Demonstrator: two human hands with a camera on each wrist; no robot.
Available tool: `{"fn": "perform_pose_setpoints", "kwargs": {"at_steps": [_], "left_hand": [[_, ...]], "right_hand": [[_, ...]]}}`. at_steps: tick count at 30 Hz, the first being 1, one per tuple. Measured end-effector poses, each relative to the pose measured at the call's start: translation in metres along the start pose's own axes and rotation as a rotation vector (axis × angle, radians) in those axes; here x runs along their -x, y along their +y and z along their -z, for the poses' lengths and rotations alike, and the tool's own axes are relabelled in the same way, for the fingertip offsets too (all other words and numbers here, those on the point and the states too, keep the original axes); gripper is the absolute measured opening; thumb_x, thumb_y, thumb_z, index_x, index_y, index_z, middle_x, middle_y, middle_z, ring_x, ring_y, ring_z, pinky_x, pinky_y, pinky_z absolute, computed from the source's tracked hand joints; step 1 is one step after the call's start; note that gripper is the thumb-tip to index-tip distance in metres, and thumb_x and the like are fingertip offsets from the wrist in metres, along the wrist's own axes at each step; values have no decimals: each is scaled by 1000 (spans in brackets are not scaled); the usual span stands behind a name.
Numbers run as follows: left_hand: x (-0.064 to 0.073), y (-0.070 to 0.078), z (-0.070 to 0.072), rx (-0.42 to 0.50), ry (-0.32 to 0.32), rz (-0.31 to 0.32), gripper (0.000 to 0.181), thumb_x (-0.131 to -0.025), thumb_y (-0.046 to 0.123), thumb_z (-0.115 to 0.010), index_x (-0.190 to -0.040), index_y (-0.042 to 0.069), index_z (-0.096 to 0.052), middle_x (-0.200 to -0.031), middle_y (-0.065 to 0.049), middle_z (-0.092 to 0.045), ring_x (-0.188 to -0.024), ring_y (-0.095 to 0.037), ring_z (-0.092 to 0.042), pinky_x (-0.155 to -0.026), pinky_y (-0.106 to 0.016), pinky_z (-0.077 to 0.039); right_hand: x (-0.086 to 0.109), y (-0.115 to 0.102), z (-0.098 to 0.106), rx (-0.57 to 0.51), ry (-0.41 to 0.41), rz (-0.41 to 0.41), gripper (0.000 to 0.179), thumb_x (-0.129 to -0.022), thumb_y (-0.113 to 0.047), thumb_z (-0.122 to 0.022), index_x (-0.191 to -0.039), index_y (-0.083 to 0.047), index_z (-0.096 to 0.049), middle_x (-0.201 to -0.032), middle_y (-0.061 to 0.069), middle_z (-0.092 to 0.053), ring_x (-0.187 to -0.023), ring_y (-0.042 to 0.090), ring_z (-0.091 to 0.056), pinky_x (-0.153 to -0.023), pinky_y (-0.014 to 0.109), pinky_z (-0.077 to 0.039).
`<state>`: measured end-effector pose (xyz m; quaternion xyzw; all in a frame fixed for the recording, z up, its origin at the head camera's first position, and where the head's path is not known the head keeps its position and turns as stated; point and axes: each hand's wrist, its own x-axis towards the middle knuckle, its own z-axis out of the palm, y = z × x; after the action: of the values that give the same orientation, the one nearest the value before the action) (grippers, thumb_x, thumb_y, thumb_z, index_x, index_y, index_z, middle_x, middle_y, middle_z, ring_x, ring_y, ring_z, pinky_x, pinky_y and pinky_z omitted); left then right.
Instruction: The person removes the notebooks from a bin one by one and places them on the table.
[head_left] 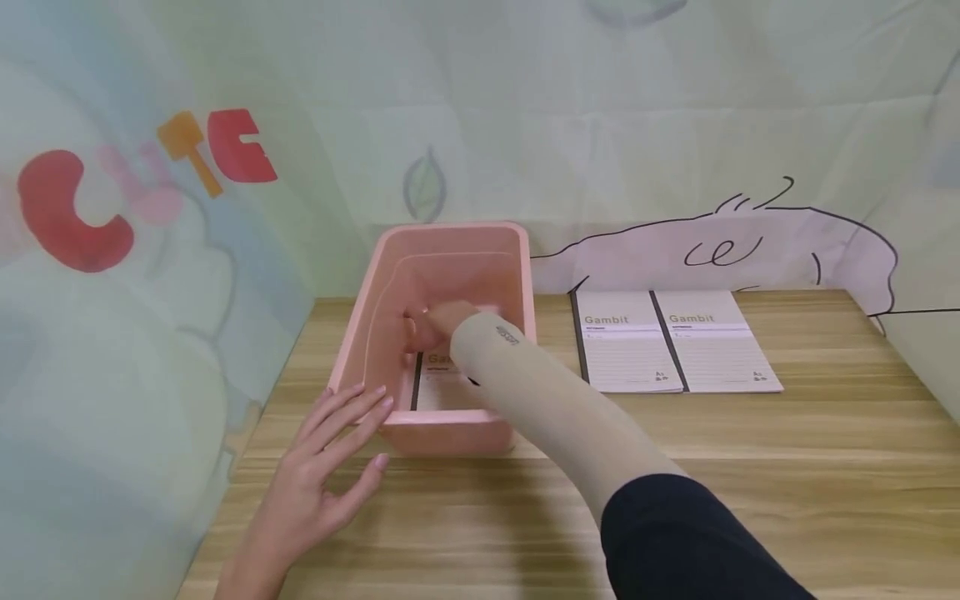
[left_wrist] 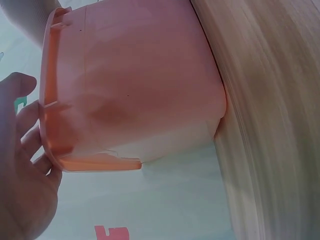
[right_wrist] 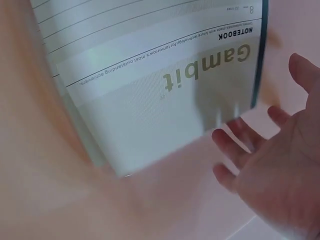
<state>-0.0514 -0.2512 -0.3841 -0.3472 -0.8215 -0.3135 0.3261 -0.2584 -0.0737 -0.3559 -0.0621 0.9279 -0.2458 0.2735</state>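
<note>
A pink plastic bin (head_left: pixel 450 437) stands upright on the table. Inside it lies a white "Gambit" notebook (right_wrist: pixel 160 85) with a dark spine, and another pale edge shows beneath its side. My right hand (head_left: pixel 438 325) reaches down into the bin. In the right wrist view its fingertips (right_wrist: pixel 225 142) are right at the notebook's top edge, with the thumb spread apart from it. My left hand (head_left: pixel 322 475) rests its extended fingers on the near left corner of the bin's rim. From the left wrist view, those fingers lie along the rim, beside the bin's outer wall (left_wrist: pixel 130 85).
Two more "Gambit" notebooks (head_left: pixel 626 346) lie side by side on the wooden table (head_left: pixel 825 483), right of the bin. A printed cloth (head_left: pixel 637 125) hangs behind and along the left side. The bin's far end stands close to it.
</note>
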Motion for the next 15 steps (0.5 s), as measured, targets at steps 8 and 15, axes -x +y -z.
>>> {"fn": "perform_pose_setpoints", "kwargs": {"at_steps": [8, 15], "left_hand": [[0, 2, 4, -23, -26, 21, 49, -109, 45, -58, -141, 10, -70, -144, -8, -67, -144, -27, -51, -132, -44, -23], [2, 2, 3, -34, -35, 14, 49, -109, 44, -57, -141, 10, -69, -146, -6, -66, -146, -23, -49, -132, -45, -22]], "right_hand": [[-15, -23, -8, 516, 41, 181, 94, -99, -68, -57, -172, -30, -11, -178, 5, -7, -164, 29, -11, -133, 51, -14], [-24, -29, -11, 588, 22, 177, 95, -101, -64, -50, -172, -22, -3, -175, 6, -5, -162, 28, -12, -132, 48, -17]]}}
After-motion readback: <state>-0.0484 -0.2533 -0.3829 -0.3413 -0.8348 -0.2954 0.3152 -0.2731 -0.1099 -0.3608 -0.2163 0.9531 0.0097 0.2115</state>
